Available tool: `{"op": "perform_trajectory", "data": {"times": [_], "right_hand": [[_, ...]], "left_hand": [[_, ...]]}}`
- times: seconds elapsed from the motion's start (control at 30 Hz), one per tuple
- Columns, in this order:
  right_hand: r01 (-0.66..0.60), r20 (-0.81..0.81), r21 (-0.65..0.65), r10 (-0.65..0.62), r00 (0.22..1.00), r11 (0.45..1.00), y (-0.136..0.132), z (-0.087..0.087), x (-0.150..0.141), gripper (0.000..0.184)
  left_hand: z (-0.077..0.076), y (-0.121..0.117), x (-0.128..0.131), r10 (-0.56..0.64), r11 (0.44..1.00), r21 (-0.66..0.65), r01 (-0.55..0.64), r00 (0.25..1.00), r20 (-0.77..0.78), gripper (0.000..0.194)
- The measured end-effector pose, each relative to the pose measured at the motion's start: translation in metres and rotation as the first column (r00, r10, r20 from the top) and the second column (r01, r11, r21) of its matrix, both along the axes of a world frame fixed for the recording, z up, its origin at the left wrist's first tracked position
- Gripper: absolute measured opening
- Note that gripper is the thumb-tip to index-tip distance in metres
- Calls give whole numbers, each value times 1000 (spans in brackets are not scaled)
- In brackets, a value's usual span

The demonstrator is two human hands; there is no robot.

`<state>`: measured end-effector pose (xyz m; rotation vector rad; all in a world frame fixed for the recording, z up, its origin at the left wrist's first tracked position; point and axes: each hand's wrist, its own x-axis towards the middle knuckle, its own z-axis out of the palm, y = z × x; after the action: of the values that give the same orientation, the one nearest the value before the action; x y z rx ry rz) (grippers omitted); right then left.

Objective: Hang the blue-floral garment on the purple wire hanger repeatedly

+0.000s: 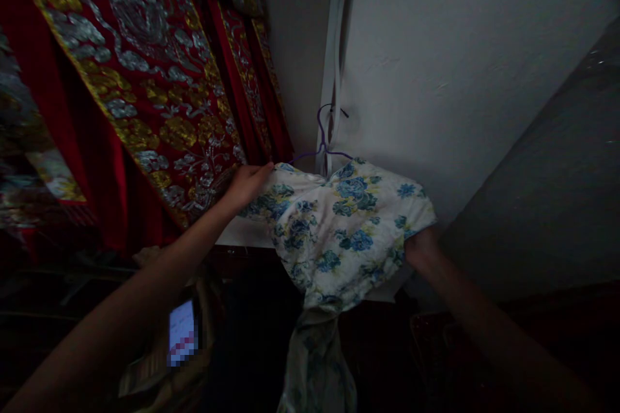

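Observation:
A short-sleeved white garment with blue flowers (349,226) hangs from a thin purple hanger (322,145); I cannot tell if it is a blouse or a dress. The hanger's hook rests on a dark peg (344,113) at the wall. Fingers closed, my left hand (249,186) grips the garment at its left shoulder. My right hand (420,246) reaches into the opening of the right sleeve, and the cloth covers its fingers. Below the chest the garment narrows and its lower part hangs down in bunched folds.
Red cloth with gold and silver embroidery (155,71) hangs at the left. A pale cable (338,45) runs down the wall (436,77) behind the hanger. A lit phone (182,330) lies at the lower left. Dark furniture fills the lower right.

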<state>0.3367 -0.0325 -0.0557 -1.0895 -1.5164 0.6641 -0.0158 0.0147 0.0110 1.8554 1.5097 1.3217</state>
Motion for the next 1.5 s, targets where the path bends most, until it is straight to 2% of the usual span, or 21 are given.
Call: {"op": "perform_trajectory", "data": {"times": [0.1, 0.2, 0.3, 0.37, 0.43, 0.5, 0.53, 0.57, 0.63, 0.67, 0.7, 0.73, 0.77, 0.8, 0.87, 0.97, 1.07, 1.13, 1.2, 1.37, 1.5], "right_hand": [[-81, -250, -92, 56, 967, 992, -3, 5, 20, 57], [-142, -463, -161, 52, 885, 977, -8, 31, 33, 52], [-90, -450, -130, 22, 893, 987, -12, 69, 23, 55], [-71, -440, -61, 37, 897, 996, -15, 91, 7, 59], [-85, -442, 9, 81, 894, 996, -23, 105, -10, 60], [-192, -385, 43, 194, 902, 980, -35, 108, -24, 66], [-319, -311, 34, 313, 897, 947, -42, 106, -29, 72], [-487, -206, -6, 476, 855, 873, -49, 102, -33, 78], [-747, 33, -177, 762, 646, 641, -57, 89, -37, 75], [-776, 155, -251, 816, 557, 578, -58, 80, -39, 65], [-751, 286, -277, 798, 531, 599, -56, 69, -41, 51], [-686, 421, -239, 710, 564, 687, -53, 58, -44, 42], [-591, 538, -141, 562, 628, 794, -47, 44, -48, 44], [-489, 620, -17, 393, 679, 872, -41, 31, -53, 59], [-353, 698, 160, 147, 700, 922, -28, 4, -66, 98], [-275, 709, 353, -64, 702, 894, -15, -26, -91, 127], [-212, 619, 542, -217, 755, 813, -12, -39, -108, 116], [-211, 608, 565, -230, 760, 797, -14, -39, -109, 104], [-256, 657, 515, -184, 731, 818, -18, -36, -103, 97], [-308, 712, 433, -112, 693, 847, -30, -35, -81, 98], [-175, 626, 442, -163, 763, 880, -35, -44, -63, 89]], "left_hand": [[-11, -10, 1, -105, 994, -5, 106, 989, 105, 35], [-15, -12, 6, -82, 996, 45, 76, 985, 149, 33], [-9, -7, 14, -40, 998, 48, 29, 966, 257, 37], [-2, -3, 19, -89, 996, 45, 78, 936, 341, 42], [4, -1, 22, -178, 983, 97, 153, 914, 364, 47], [5, -1, 21, -243, 966, 160, 202, 918, 312, 47], [3, -3, 19, -257, 960, 180, 213, 926, 275, 44], [1, -5, 17, -262, 956, 193, 219, 936, 237, 40], [-5, -12, 13, -257, 953, 212, 219, 951, 175, 33], [-8, -16, 12, -249, 952, 223, 211, 956, 154, 32], [-10, -22, 12, -237, 951, 235, 200, 961, 142, 30], [-12, -27, 13, -232, 951, 242, 194, 963, 140, 29], [-13, -34, 17, -238, 950, 245, 196, 959, 157, 27], [-13, -40, 22, -260, 947, 240, 212, 946, 192, 26], [-14, -53, 36, -336, 936, 217, 276, 886, 319, 26], [-16, -72, 59, -429, 898, 171, 406, 715, 552, 24], [-20, -85, 72, -461, 856, 146, 495, 606, 648, 20], [-23, -90, 71, -469, 852, 150, 502, 605, 643, 22], [-26, -92, 66, -442, 871, 149, 468, 614, 653, 25], [-32, -98, 58, -313, 936, 134, 326, 595, 740, 26], [-26, -106, 55, -311, 947, 157, 281, 674, 670, 16]]}}
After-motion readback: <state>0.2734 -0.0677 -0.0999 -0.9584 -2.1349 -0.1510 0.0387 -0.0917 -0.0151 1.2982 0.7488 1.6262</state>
